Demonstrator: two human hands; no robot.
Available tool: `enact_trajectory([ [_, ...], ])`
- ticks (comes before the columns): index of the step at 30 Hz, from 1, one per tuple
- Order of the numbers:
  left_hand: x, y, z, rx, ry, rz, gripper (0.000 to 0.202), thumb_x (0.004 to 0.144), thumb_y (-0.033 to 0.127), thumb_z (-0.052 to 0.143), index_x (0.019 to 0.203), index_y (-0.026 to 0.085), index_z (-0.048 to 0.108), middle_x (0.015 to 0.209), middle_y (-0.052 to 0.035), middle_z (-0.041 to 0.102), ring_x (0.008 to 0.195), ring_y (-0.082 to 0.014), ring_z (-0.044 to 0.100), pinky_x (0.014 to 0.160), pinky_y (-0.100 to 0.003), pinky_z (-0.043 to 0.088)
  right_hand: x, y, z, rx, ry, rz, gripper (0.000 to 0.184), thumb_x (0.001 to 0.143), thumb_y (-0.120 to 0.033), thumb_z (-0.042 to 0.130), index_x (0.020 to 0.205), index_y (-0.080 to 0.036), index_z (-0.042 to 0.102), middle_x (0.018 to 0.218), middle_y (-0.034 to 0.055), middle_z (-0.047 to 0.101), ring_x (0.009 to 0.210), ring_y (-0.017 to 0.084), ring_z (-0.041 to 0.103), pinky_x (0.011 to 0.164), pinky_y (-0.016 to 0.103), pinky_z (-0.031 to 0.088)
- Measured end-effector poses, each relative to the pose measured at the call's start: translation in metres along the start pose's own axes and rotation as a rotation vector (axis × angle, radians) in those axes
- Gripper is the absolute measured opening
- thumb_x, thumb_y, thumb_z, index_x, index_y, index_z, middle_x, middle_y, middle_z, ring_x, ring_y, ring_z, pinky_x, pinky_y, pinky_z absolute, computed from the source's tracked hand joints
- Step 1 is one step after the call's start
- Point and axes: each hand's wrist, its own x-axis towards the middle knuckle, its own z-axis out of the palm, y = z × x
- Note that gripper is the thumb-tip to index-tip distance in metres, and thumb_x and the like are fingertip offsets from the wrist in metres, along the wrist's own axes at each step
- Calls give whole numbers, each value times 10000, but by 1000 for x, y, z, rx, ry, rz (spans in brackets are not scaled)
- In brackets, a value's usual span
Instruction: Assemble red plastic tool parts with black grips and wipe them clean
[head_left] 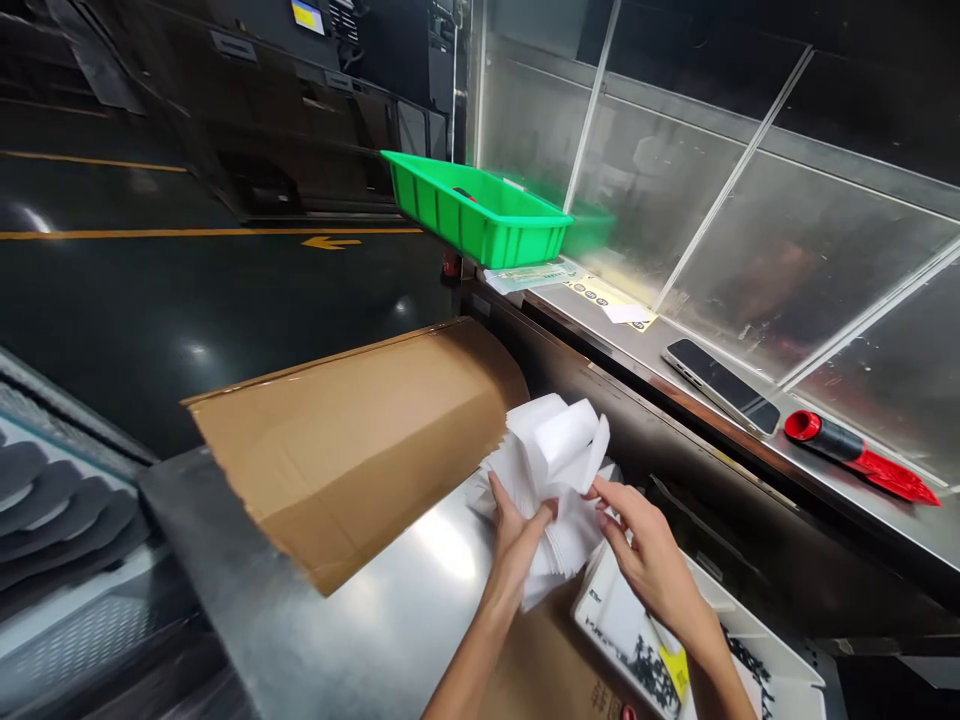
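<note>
1. White sheets: a loose, layered stack, located above the near end of the metal table, beside the right end of the brown cardboard. Its upper leaves curl up and over; the lower edges fan out.
2. Left hand: grasps the stack from its near side, with the thumb lying over the leaves and another finger extended along their left edge.
3. Right hand: fingers bent, the fingertips touching the right edge of a raised leaf; whether they pinch it firmly cannot be told.
4. Brown cardboard: a bent sheet lying on the table, to the left of the stack.
5. White tray: stands below the right forearm and contains small dark pieces, partly hidden by the arm.
6. Ledge: runs along the transparent panels. From far to near it carries a green bin, a yellow label sheet, a phone and a red-and-black object.
7. Floor: dark, marked with a yellow arrow.
</note>
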Motion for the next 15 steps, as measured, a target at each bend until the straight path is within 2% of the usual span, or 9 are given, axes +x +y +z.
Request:
enact_trajectory([
  [2,-3,5,1,137,82,34,1213,709,465,728,1502,255,-165,1614,-159,34,1484,-315,19,1183,-464,136,2,1,0,51,48,94,235,939,-226,438,1164,-246,503,1048,40,655,922,193,597,727,309,456],
  [3,-5,8,2,204,114,51,1222,702,452,729,1502,235,-169,1606,-181,1,1480,-335,15,1182,-479,114,2,0,0,19,69,134,182,930,-255,461,1102,-244,521,1006,38,652,889,199,591,702,312,452],
  [6,-11,16,1,382,190,121,1240,682,433,729,1503,212,-174,1544,-231,92,1449,-410,101,1144,-552,169,-1,-2,-3,-182,120,143,146,906,-335,511,977,-244,601,975,56,610,888,237,543,757,370,456],
  [8,-14,19,1,484,242,195,1253,663,405,731,1503,190,-173,1476,-247,193,1409,-454,175,1098,-591,232,-2,-4,-3,-221,122,127,240,870,-397,571,1041,-241,636,1090,85,592,992,279,525,856,434,456],
  [11,-15,17,2,594,286,328,1324,581,373,764,1496,89,-149,1449,-299,199,1376,-502,182,1087,-620,209,2,-4,3,10,27,214,454,802,-496,659,1162,-221,630,1161,103,629,1081,312,556,956,472,451],
  [13,-13,12,3,630,277,416,1348,534,396,785,1484,15,-93,1463,-338,163,1385,-513,129,1111,-626,132,7,-2,14,259,-62,288,485,778,-535,682,1141,-215,650,1053,84,697,1021,301,618,962,462,469],
  [15,-11,6,3,636,239,489,1267,558,423,769,1466,-27,9,1463,-361,176,1401,-504,91,1126,-625,54,10,4,26,509,-56,329,489,740,-530,729,1110,-215,667,951,62,728,963,290,654,975,460,472],
])
